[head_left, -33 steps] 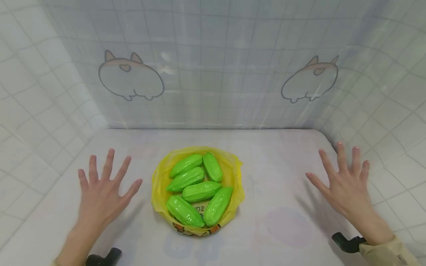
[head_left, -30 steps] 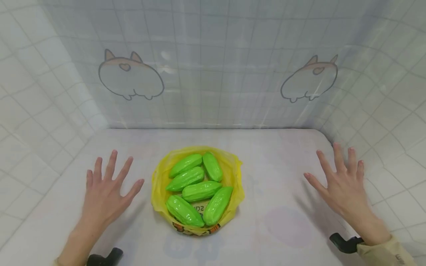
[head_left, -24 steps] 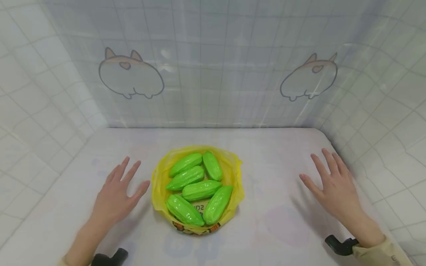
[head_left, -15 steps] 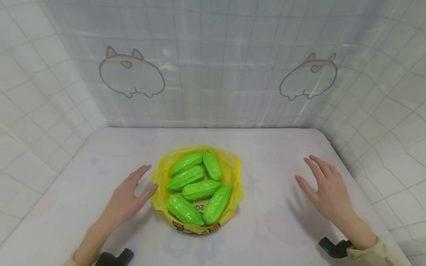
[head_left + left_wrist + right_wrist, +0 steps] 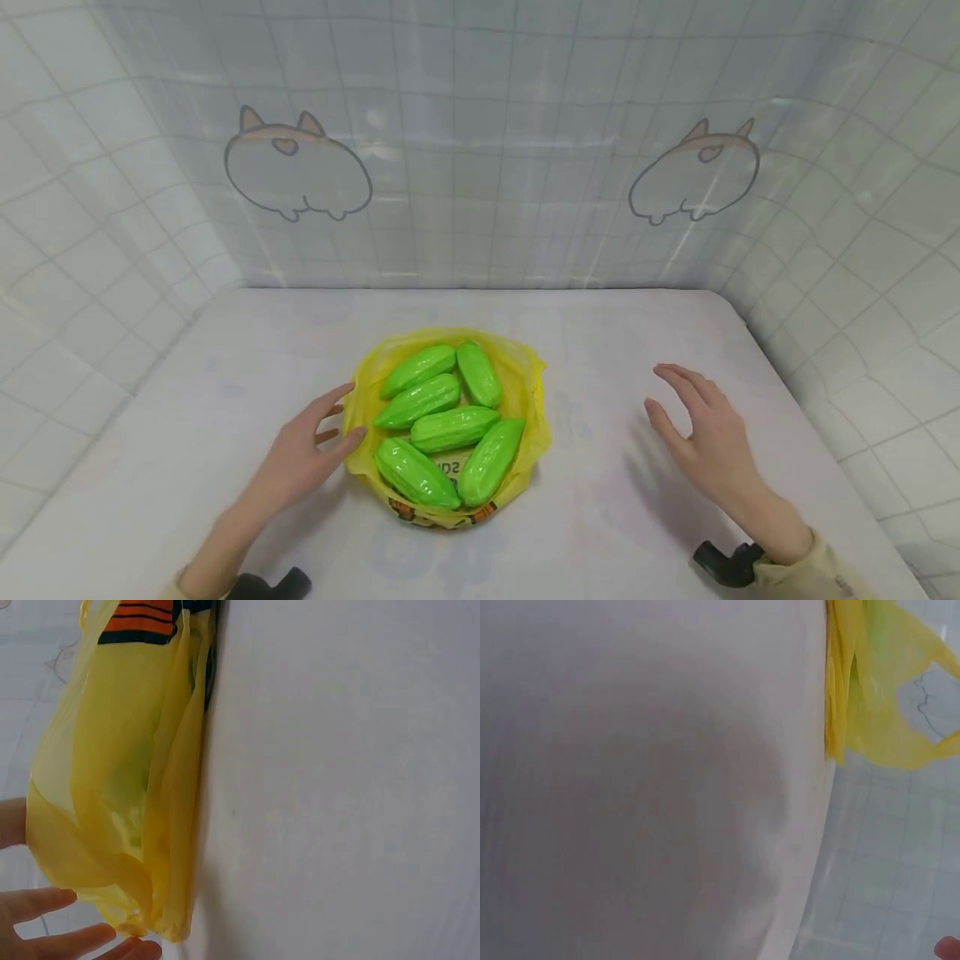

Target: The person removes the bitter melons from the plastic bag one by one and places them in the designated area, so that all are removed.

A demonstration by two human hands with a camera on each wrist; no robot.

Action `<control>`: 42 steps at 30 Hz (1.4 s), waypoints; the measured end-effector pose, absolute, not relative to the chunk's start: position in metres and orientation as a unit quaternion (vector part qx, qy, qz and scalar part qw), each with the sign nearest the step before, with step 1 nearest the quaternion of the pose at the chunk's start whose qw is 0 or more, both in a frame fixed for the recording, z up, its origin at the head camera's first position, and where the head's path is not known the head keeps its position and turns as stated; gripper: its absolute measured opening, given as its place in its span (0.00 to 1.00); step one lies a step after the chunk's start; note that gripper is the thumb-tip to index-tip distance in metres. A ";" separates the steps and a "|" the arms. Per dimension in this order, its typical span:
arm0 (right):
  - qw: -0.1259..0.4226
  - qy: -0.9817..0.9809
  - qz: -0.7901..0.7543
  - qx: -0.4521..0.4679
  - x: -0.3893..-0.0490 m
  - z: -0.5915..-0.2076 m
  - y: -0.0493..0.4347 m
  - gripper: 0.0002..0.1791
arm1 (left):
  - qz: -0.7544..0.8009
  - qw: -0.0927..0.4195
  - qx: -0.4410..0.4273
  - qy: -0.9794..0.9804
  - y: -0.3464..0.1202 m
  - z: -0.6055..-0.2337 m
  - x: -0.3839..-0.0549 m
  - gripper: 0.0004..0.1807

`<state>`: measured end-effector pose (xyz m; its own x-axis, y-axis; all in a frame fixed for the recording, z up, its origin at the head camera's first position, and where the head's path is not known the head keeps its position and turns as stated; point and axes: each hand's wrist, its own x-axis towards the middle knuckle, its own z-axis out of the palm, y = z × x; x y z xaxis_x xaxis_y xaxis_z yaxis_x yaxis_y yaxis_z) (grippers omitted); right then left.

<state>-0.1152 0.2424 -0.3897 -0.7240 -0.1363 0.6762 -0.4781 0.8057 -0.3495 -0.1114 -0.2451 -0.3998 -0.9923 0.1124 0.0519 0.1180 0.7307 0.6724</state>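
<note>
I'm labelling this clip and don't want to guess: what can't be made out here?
Lettering inside the yellow plastic bag: head view, mostly covered by the green gourds.
Orange-and-dark print outside: left wrist view, cut off by the top edge.
Left hand: one digit's tip, left wrist view, hidden behind the bag's film.
Right hand: right wrist view, cut off by the edge except one fingertip.

The bare left hand point(image 5: 298, 457), initially splayed and apart, had moved inward to the left rim of the round, open yellow plastic bag point(image 5: 525, 375), its fingers drawn together. The bare right hand point(image 5: 712, 446), initially splayed, had moved inward, its fingers likewise drawn closer.
</note>
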 end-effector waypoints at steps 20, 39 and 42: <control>0.368 -0.797 0.359 0.318 -0.113 -0.384 0.177 0.21 | -0.372 0.024 -0.051 -0.926 -0.241 -0.403 -0.108 0.33; 0.197 -0.779 0.278 0.526 -0.117 -0.386 0.122 0.28 | -0.389 0.044 -0.045 -0.919 -0.236 -0.403 -0.105 0.31; 0.170 -0.793 0.255 0.526 -0.119 -0.388 0.119 0.28 | -0.393 0.043 -0.045 -0.918 -0.236 -0.403 -0.105 0.31</control>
<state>-0.1188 0.1191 -0.3880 -0.3890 -0.7477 0.5382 -0.9212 0.3173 -0.2250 -0.1047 -0.2360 -0.4033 -0.9922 0.0481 0.1147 0.1162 0.6878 0.7165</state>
